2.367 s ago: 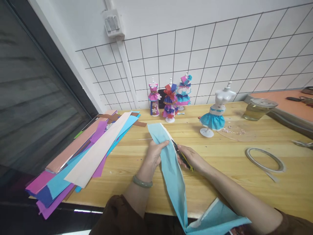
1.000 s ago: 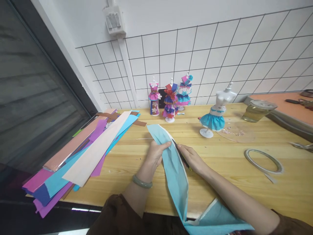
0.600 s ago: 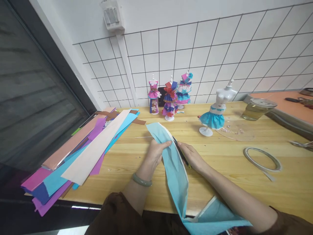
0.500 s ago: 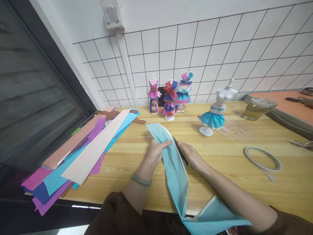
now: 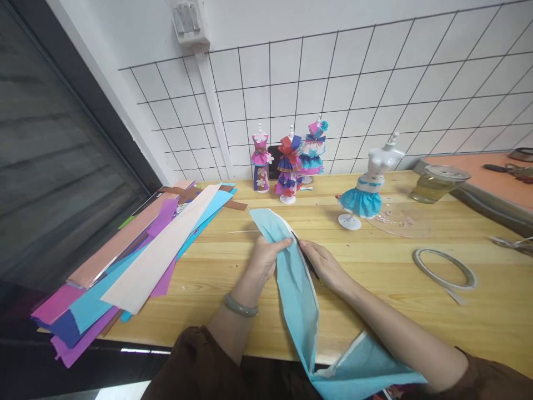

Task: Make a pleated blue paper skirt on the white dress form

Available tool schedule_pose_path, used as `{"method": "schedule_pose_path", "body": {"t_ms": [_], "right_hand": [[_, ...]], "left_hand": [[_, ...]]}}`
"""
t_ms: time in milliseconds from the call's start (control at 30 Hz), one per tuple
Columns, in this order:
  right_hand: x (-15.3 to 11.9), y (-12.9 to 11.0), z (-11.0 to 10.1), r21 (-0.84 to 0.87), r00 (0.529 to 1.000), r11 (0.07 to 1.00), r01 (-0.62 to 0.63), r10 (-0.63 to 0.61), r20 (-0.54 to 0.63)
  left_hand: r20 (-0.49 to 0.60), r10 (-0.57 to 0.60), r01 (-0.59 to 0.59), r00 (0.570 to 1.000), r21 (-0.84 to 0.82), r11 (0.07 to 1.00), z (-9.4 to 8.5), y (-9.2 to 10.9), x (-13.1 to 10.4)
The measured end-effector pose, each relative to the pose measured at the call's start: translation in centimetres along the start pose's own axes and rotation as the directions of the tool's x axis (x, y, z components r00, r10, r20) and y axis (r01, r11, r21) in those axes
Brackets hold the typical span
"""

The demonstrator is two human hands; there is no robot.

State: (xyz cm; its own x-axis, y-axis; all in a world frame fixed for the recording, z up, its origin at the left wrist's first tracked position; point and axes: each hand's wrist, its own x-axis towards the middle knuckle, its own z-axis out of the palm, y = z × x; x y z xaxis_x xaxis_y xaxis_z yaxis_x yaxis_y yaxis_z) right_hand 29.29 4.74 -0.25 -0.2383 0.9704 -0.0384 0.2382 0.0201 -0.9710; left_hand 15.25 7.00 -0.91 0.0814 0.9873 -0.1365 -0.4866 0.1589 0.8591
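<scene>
A long light-blue paper strip [image 5: 297, 283] with a white edge runs from the middle of the table down over its front edge, where it folds to the right. My left hand [image 5: 266, 256] pinches the strip near its upper end, thumb on top. At the strip's right edge, my right hand [image 5: 322, 262] is closed on dark scissors [image 5: 308, 262], partly hidden behind the hand and paper. The blades meet the white edge close to my left thumb. A thin pale strip [image 5: 244, 231] lies left of the paper.
Coloured paper sheets [image 5: 160, 253] are piled at the left. Three dressed mini mannequins [image 5: 288, 169] stand at the back. Right of them are a mannequin in a blue skirt [image 5: 361, 202], a cup [image 5: 439, 183], a tape roll [image 5: 445, 269] and an orange surface [image 5: 491, 178].
The view has shifted slightly. My right hand and the scissors have moved a little up and left along the white edge; my left hand keeps its hold.
</scene>
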Motion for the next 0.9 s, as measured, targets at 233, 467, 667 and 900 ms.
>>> {"method": "schedule_pose_path", "body": {"t_ms": [233,467,667,900], "right_hand": [[0.12,0.07,0.01,0.014,1.000,1.000,-0.003,0.003,-0.007],[0.26,0.37,-0.04,0.000,1.000,1.000,-0.004,0.004,-0.014],[0.31,0.41,-0.04,0.001,1.000,1.000,-0.005,0.005,-0.018],[0.29,0.27,-0.04,-0.009,0.999,1.000,-0.025,0.025,-0.027]], "left_hand": [[0.000,0.004,-0.004,1.000,0.016,1.000,0.14,0.05,-0.10],[-0.016,0.000,0.000,1.000,-0.004,1.000,0.31,0.14,-0.20],[-0.048,-0.017,0.017,0.999,0.000,1.000,0.41,0.08,-0.26],[-0.061,-0.020,0.020,0.998,-0.007,1.000,0.54,0.19,-0.35]]}}
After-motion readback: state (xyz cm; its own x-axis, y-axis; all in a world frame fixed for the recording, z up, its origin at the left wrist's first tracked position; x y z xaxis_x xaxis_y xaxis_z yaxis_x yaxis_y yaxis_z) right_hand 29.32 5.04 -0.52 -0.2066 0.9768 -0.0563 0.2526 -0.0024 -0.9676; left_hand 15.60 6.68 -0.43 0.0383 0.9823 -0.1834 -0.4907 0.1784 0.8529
